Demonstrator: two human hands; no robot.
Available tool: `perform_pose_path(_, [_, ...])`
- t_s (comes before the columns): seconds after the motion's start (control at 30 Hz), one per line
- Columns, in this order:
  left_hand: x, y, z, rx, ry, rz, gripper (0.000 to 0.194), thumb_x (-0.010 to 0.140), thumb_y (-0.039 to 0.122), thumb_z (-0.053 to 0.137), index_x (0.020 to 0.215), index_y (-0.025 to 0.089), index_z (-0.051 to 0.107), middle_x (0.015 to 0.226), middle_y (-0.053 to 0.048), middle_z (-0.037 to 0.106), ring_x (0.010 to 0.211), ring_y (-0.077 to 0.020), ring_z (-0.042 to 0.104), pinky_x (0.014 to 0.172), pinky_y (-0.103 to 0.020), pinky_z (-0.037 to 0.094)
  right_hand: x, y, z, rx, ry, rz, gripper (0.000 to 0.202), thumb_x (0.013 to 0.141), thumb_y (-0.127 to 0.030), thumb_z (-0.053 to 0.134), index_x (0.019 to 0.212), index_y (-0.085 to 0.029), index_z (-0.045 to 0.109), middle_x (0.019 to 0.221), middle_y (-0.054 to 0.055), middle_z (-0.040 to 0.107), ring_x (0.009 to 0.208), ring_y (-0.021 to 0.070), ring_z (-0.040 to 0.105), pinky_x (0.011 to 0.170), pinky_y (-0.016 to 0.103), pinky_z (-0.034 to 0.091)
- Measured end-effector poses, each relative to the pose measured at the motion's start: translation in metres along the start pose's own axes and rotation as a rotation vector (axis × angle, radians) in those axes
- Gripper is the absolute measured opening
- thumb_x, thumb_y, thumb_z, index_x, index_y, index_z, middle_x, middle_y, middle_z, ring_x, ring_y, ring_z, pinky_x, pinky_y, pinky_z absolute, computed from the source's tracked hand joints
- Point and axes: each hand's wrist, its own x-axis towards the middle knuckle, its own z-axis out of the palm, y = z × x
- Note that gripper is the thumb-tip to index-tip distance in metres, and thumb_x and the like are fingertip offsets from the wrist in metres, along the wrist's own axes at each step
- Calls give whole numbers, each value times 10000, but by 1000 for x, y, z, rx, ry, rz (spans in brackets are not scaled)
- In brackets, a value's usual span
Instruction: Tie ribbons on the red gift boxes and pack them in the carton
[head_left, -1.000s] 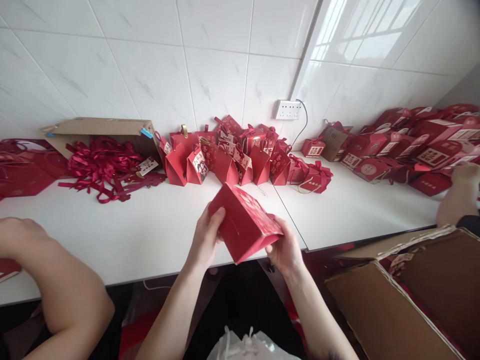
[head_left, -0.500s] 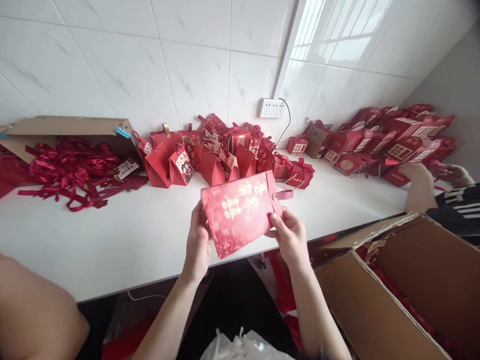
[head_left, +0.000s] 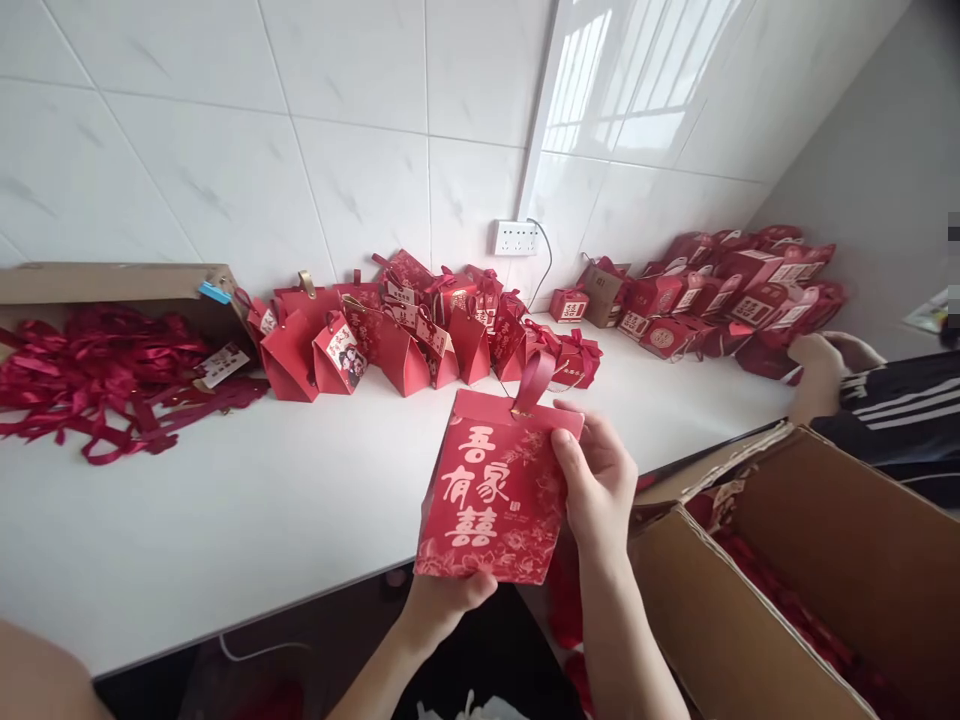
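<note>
A red gift bag (head_left: 491, 495) with pale characters, a floral print and a ribbon loop on top is held upright in front of me, over the table's front edge. My left hand (head_left: 450, 600) supports it from below, the thumb at the bottom edge and the other fingers hidden behind it. My right hand (head_left: 596, 475) grips the upper right corner, thumb on the front. Behind the bag, a row of red tent-shaped boxes (head_left: 405, 355) stands on the white table (head_left: 300, 510).
Red ribbons (head_left: 97, 370) spill from a cardboard box (head_left: 120, 283) at left. Red boxes (head_left: 720, 290) are piled at back right, beside another person's hands (head_left: 821, 360). An open carton (head_left: 712, 600) stands at lower right. A socket strip (head_left: 516, 238) is on the wall.
The bag has turned from lying sideways to upright, its ribbon loop now on top. My left hand has moved from its left side to underneath. The view has shifted right.
</note>
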Motion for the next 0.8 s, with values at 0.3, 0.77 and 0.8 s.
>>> perform_pose_path(0.3, [-4, 3, 15, -49, 154, -32, 670, 580, 627, 739, 1076, 208, 576, 1089, -109, 664, 1041, -312, 621, 914, -431, 522, 14, -18, 7, -230, -113, -36, 182, 801, -358, 607, 744, -186, 588, 658, -30, 583, 521, 82, 465, 473, 188, 382])
perform_pose_path(0.77, [7, 28, -6, 363, 368, 454, 672, 648, 324, 791, 1229, 246, 464, 1137, -84, 569, 1068, -271, 572, 910, -404, 501, 17, 42, 8, 321, -154, 340, 345, 740, -525, 622, 900, -219, 619, 803, 1, 658, 691, 154, 595, 643, 264, 486])
perform_pose_path(0.8, [9, 31, -8, 420, 364, 519, 707, 646, 314, 797, 1261, 243, 455, 1150, -90, 557, 1095, -277, 554, 930, -409, 484, 16, 50, 10, 376, -168, 412, 357, 717, -533, 640, 873, -213, 627, 780, 2, 663, 674, 154, 595, 636, 269, 491])
